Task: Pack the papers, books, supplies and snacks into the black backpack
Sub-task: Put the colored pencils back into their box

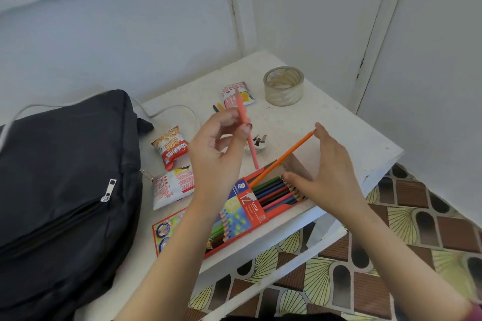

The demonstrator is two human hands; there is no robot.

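The black backpack (65, 177) lies zipped on the left of the white table (339, 133). An open red box of coloured pencils (250, 206) sits near the table's front edge. My left hand (216, 154) pinches a pink pencil (245, 125) above the box. My right hand (328, 174) holds the tip end of an orange pencil (284, 157), whose other end slants into the box; its thumb rests on the pencils in the box. Three snack packets lie around: one red (170, 147), one white and red (173, 185), one further back (236, 94).
A roll of clear tape (283, 86) stands at the back right of the table. Loose pencils (218, 107) lie beside the far packet. A white cable (167, 109) and plug (259, 141) lie mid-table. Patterned floor (391, 255) shows to the right, beyond the table's edge.
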